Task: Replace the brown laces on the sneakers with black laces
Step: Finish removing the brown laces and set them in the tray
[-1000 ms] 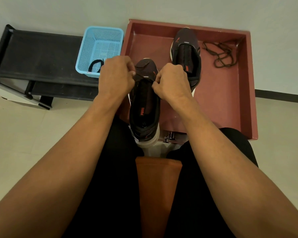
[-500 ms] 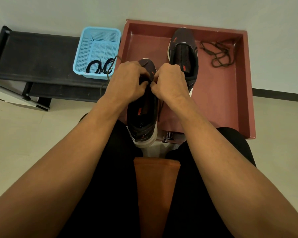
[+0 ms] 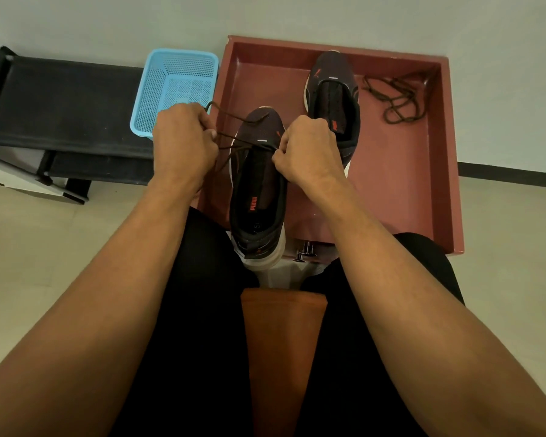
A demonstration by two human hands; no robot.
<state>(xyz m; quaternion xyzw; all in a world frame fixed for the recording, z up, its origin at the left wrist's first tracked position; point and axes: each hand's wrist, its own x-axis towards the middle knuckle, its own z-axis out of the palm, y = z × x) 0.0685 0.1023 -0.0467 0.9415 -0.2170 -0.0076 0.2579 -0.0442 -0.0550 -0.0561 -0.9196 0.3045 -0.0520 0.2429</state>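
Pinching one thin dark lace (image 3: 245, 142), my left hand (image 3: 183, 143) and right hand (image 3: 308, 148) each curl tight on an end of it, just above the middle of the frame, over the toe holes of the black mesh sneaker (image 3: 259, 190). I think this is the first row of lacing; next I must pull both ends even and cross them.

Cannot see the near corner of the blue basket (image 3: 177, 77) behind the left hand (image 3: 183, 143). Cannot trace the lace (image 3: 246, 141) into the eyelets of the near sneaker (image 3: 259, 190) under the right hand (image 3: 309, 149). Cannot see the black rack (image 3: 60, 102) past the left edge.
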